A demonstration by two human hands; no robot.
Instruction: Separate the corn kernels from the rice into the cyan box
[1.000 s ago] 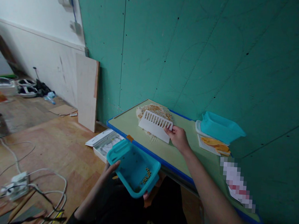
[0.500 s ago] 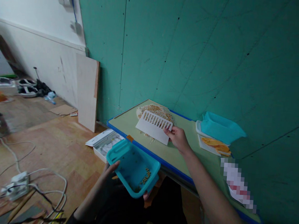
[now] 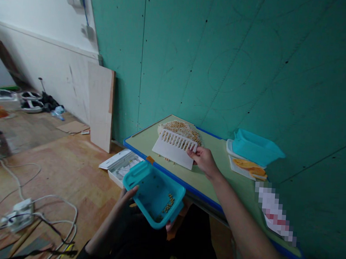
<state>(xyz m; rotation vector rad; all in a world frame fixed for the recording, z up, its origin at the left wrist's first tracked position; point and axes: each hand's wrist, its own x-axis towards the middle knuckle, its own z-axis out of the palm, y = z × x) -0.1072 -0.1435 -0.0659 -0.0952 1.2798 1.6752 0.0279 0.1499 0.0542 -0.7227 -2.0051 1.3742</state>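
My right hand [image 3: 204, 160] grips a white slotted plastic scraper [image 3: 173, 153] by its right edge, with the slots along its far side. Just beyond it lies a heap of soybean-like beans and pale grains [image 3: 180, 129] on the pale green tabletop [image 3: 209, 179]. A few pale bits show at the scraper's near edge. My left hand [image 3: 128, 195] is closed around the rim of a turquoise plastic bin [image 3: 156, 191], tilted below the table's blue front edge. Several beans [image 3: 169, 202] sit in the bin's right end.
At the table's right end stand another turquoise bin [image 3: 254, 147], a white tray with orange gloves [image 3: 250, 166] and a blurred-out packet [image 3: 275, 215]. An opened white box [image 3: 123, 167] is on the floor left. Cables and a power strip [image 3: 21, 213] lie lower left.
My right hand and the scraper have shifted slightly left and toward me on the tabletop. The left hand and the turquoise bin stay where they were.
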